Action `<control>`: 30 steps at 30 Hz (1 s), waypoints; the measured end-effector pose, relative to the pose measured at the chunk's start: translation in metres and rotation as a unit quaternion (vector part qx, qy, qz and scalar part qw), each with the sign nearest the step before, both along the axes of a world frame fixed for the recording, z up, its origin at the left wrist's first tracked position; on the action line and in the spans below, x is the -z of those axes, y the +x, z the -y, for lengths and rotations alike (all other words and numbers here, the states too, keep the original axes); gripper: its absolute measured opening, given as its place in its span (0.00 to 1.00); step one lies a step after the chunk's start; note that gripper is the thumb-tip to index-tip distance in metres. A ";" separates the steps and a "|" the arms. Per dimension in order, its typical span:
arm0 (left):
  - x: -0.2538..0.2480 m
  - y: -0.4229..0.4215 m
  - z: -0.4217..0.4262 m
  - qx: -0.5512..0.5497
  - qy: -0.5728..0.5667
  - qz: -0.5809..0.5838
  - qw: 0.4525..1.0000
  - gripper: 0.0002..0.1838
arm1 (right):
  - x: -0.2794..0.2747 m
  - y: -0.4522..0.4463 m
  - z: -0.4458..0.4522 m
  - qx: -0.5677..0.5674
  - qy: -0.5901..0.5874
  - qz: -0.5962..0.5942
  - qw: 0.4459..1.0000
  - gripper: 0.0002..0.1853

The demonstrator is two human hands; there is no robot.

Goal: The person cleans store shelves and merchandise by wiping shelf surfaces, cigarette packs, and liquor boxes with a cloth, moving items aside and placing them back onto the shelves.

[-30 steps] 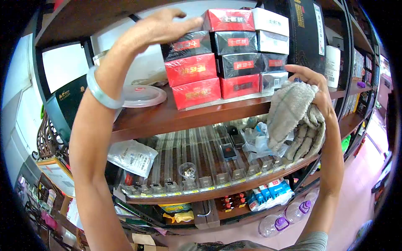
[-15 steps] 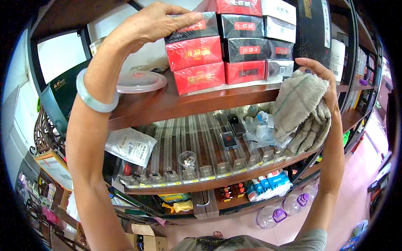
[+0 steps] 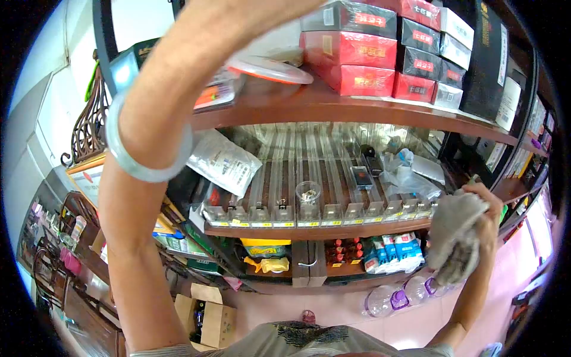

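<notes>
The right hand [image 3: 489,208] has its grip closed around a bunched grey cloth [image 3: 455,238], low and to the right of the carton stack [image 3: 366,50]; the left hand [image 3: 262,15] is up at the stack's left, its fingers cut off by the picture's edge, so I cannot tell whether that grip holds anything; a knock from the left arm could tip the stack's upper cartons, their wrapping looking slick; the cloth's loose folds could snag the see-through bag [image 3: 410,181] on the shelf below the stack; a see-through cup [image 3: 308,193] with small pale bits inside stands below the stack too, and a bump might spill it; on the floor, far below and left of the stack, an open cardboard box [image 3: 225,326] holds dark bottle-like things, hard to make out.
</notes>
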State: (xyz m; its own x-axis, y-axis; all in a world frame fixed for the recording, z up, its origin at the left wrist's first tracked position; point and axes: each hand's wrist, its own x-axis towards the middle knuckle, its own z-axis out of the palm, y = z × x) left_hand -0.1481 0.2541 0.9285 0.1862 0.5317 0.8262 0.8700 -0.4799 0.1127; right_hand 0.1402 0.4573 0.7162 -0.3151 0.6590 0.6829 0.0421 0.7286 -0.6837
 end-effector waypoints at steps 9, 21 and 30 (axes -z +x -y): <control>0.163 -0.019 0.091 0.055 -0.329 -0.172 0.927 0.17 | 0.116 -0.016 0.104 0.079 -0.145 0.076 0.983 0.21; 0.347 -0.044 0.213 0.103 -0.582 0.184 0.785 0.14 | 0.239 -0.037 0.267 -0.079 -0.585 -0.407 0.696 0.19; 0.453 0.022 0.228 0.223 -0.648 0.328 0.650 0.26 | 0.291 -0.003 0.356 -0.054 -0.687 -0.439 0.576 0.21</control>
State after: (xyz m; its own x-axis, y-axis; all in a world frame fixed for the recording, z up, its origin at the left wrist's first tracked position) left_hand -0.1265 0.0256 0.4754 0.3938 0.8747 -0.2826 0.2380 0.1999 0.9505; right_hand 0.1368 0.1015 0.4251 -0.3352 0.7765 -0.5336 -0.7548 -0.5602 -0.3411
